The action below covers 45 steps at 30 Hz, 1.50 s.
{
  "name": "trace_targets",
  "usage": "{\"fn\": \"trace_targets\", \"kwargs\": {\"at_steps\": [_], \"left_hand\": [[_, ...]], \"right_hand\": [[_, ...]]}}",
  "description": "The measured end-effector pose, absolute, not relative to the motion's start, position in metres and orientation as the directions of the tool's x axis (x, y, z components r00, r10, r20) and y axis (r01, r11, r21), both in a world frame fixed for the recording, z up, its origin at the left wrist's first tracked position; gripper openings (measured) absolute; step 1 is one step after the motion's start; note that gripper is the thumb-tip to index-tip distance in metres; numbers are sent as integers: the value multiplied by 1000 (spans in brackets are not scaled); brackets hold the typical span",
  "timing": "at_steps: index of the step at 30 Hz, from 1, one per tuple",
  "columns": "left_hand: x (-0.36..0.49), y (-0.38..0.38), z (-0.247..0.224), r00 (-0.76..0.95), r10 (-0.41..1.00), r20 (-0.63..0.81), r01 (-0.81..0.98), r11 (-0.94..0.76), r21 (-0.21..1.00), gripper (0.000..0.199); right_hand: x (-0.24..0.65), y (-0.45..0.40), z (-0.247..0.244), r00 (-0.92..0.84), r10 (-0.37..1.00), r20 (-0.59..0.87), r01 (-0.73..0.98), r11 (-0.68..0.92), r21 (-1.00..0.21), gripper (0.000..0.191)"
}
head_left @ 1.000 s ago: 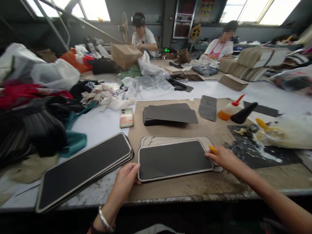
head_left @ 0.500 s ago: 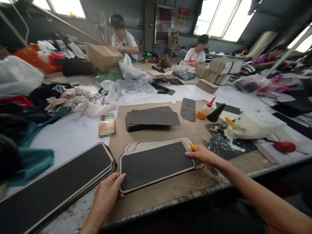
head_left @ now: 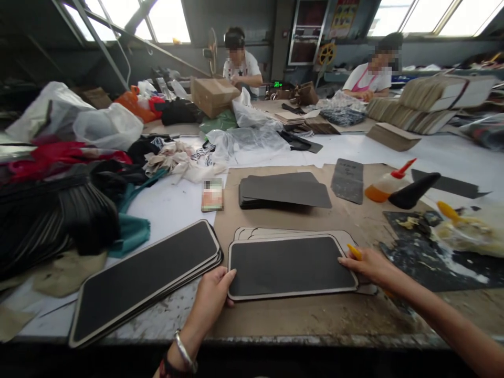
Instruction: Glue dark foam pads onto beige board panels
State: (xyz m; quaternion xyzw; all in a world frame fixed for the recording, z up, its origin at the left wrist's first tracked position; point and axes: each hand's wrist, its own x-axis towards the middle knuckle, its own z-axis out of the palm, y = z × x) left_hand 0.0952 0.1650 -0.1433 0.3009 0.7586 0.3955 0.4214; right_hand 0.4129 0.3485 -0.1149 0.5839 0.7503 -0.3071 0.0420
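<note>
Centrally in frame, left hand (head_left: 212, 294) and right hand (head_left: 368, 263) pinch a pale-rimmed black panel (head_left: 289, 268), apparently positioning it; the next move likely needs level support.

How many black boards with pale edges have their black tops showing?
2. One board is between the left hand and right hand; the other board lies slanted at the left. More may be hidden underneath.

Low in the frame, left of centre, a rounded, shiny silver bangle (head_left: 184, 353) circles the wrist behind the left hand (head_left: 212, 294); a dark, red-flecked band or cuff (head_left: 168, 367) follows. The right forearm (head_left: 444, 317) is bare.
</note>
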Motion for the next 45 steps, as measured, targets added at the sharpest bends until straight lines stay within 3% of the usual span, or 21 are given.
{"fn": "trace_targets", "kwargs": {"at_steps": [8, 14, 18, 21, 45], "left_hand": [[95, 167, -139, -458, 774, -437, 88, 529, 844, 41], [87, 166, -129, -400, 756, -519, 53, 584, 810, 55], [85, 168, -126, -381, 748, -543, -5, 586, 810, 50], [87, 170, -124, -400, 742, -538, -9, 584, 812, 49], [95, 174, -127, -428, 743, -514, -22, 560, 828, 42]], "right_hand": [[416, 350, -119, -318, 853, -414, 889, 117, -442, 37], [417, 346, -112, -284, 829, -482, 850, -14, -526, 37], [422, 346, -113, -260, 809, -528, 843, -76, -532, 37], [421, 345, -111, -291, 811, -508, 840, -38, -541, 34], [404, 340, -96, -222, 850, -478, 952, 82, -297, 32]]}}
